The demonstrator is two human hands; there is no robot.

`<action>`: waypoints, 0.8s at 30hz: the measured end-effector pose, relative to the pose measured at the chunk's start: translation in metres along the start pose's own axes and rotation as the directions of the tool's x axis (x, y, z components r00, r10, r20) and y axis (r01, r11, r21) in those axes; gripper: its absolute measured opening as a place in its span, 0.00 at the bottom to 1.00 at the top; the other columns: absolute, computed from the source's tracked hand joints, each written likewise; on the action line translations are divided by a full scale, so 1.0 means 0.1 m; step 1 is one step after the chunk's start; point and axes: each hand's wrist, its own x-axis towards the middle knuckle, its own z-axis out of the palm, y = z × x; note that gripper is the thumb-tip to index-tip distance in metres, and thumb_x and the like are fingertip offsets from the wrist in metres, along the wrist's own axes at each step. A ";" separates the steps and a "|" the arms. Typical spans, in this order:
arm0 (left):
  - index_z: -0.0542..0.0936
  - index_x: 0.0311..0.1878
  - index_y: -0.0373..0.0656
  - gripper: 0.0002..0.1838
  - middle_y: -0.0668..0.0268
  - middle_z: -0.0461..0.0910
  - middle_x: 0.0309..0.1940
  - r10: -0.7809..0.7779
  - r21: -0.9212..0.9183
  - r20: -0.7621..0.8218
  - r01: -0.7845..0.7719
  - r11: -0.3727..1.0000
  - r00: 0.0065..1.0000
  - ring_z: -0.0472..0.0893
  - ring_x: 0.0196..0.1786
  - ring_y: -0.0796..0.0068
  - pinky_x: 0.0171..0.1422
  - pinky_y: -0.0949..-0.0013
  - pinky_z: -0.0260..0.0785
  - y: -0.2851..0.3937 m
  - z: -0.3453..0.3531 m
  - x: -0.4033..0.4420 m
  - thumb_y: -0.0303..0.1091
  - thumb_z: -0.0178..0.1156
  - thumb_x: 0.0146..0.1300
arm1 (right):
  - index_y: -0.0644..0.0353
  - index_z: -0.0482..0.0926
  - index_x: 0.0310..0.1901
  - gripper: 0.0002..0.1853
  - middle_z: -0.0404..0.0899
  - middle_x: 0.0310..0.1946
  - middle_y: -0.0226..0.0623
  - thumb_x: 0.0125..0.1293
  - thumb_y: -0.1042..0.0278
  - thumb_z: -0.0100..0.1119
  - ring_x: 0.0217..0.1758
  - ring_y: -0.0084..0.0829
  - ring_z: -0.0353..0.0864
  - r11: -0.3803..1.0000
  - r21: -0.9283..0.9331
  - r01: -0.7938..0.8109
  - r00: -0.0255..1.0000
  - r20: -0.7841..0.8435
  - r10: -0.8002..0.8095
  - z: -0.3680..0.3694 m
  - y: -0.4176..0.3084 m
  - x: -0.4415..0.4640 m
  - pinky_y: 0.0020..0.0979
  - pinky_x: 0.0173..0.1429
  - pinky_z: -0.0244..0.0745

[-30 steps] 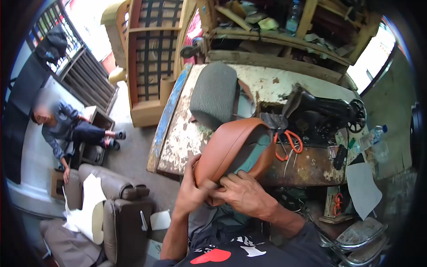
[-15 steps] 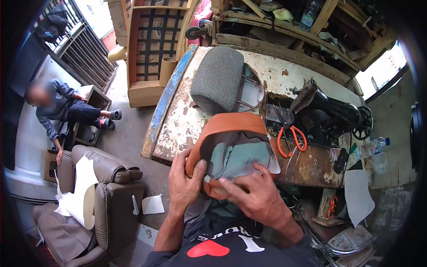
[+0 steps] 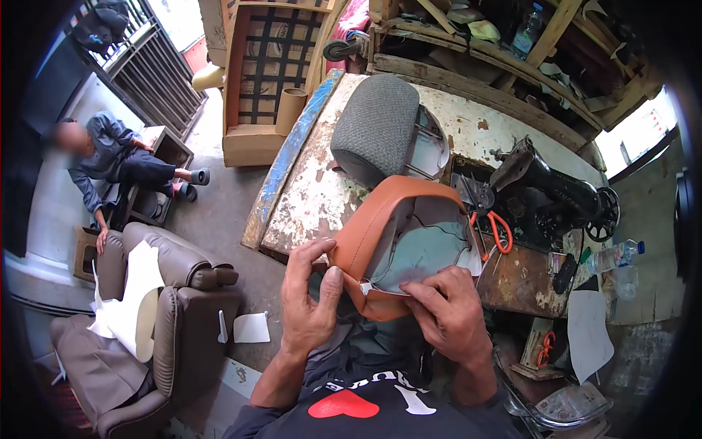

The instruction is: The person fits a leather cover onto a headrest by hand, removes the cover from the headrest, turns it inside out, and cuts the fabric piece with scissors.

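The left hand (image 3: pixel 308 304) is partly open, with thumb and fingers spread; its fingertips touch the left edge of the brown cover (image 3: pixel 357 238). The right hand (image 3: pixel 450 311) pinches the near edge of the cover between thumb and fingers; its folded fingertips are partly hidden. The cover is left of the sewing machine (image 3: pixel 559 192), on the wearer's side, with its opening facing up. Pale green-grey lining (image 3: pixel 413 257) and loose dark thread are visible inside; the far inner wall is in shadow.

Just left of the sewing machine, orange-handled scissors (image 3: pixel 502 233) overlap other dark tools, whose shapes are hard to separate. Farther left, the grey headrest (image 3: pixel 376 126) rests on the worn table (image 3: pixel 311 197); the cover hides part of its near side.

Right of the sewing machine is a clear bottle (image 3: pixel 616 256) with a blue cap; its contents cannot be determined. Beyond the sewing machine, the wooden shelf (image 3: pixel 468 86) contains another bottle (image 3: pixel 526 35) and scraps; its deeper compartments are dark and its top is cut off.

Well left of the sewing machine, a seated person (image 3: pixel 113 157) rests one hand on an armchair (image 3: pixel 196 322) holding white sheets (image 3: pixel 137 300).
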 end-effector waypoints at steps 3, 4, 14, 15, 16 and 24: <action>0.79 0.64 0.35 0.19 0.53 0.79 0.59 -0.025 0.005 -0.010 0.025 1.000 1.000 0.80 0.61 0.61 0.63 0.62 0.74 -0.01 -0.01 -0.05 0.35 0.62 0.76 | 0.55 0.88 0.46 0.16 0.79 0.35 0.31 0.56 0.77 0.77 0.38 0.36 0.77 1.000 0.017 -0.005 1.000 0.001 0.005 0.03 -0.01 -0.01 0.39 0.46 0.69; 0.79 0.64 0.35 0.19 0.53 0.78 0.60 -0.047 -0.013 -0.019 0.047 0.999 0.999 0.80 0.61 0.62 0.63 0.61 0.74 -0.02 -0.01 -0.07 0.35 0.62 0.76 | 0.55 0.88 0.46 0.16 0.79 0.35 0.31 0.56 0.77 0.77 0.38 0.36 0.77 1.000 0.022 -0.006 1.000 0.000 0.006 0.04 -0.02 -0.01 0.39 0.46 0.69; 0.60 0.77 0.37 0.42 0.54 0.62 0.71 -0.195 -0.016 0.015 0.196 0.981 0.981 0.72 0.65 0.64 0.61 0.60 0.74 -0.06 0.06 -0.32 0.39 0.72 0.67 | 0.56 0.88 0.50 0.20 0.77 0.36 0.31 0.52 0.76 0.73 0.38 0.38 0.77 0.998 0.059 0.035 0.998 0.045 -0.038 0.21 -0.18 -0.08 0.41 0.47 0.73; 0.60 0.77 0.37 0.42 0.54 0.62 0.71 -0.198 -0.016 0.018 0.199 0.980 0.980 0.72 0.65 0.64 0.61 0.60 0.74 -0.07 0.09 -0.32 0.39 0.72 0.67 | 0.56 0.88 0.50 0.20 0.77 0.36 0.31 0.52 0.76 0.73 0.38 0.38 0.77 0.997 0.062 0.047 0.997 0.053 -0.050 0.25 -0.20 -0.09 0.41 0.48 0.74; 0.60 0.76 0.36 0.42 0.53 0.63 0.70 -0.248 -0.047 -0.019 0.247 0.968 0.969 0.73 0.66 0.63 0.62 0.59 0.75 -0.08 0.14 -0.30 0.37 0.73 0.66 | 0.56 0.88 0.51 0.20 0.78 0.37 0.31 0.53 0.76 0.73 0.39 0.37 0.79 0.996 0.068 0.056 0.996 0.063 -0.060 0.27 -0.22 -0.10 0.41 0.49 0.76; 0.65 0.71 0.35 0.33 0.55 0.81 0.56 -0.416 -0.176 -0.002 0.409 0.895 0.910 0.82 0.57 0.69 0.64 0.67 0.77 -0.51 0.14 -0.19 0.29 0.69 0.68 | 0.62 0.85 0.57 0.18 0.84 0.49 0.49 0.67 0.69 0.72 0.54 0.50 0.85 0.841 0.337 -0.423 0.899 0.273 0.343 0.24 -0.19 0.00 0.44 0.62 0.78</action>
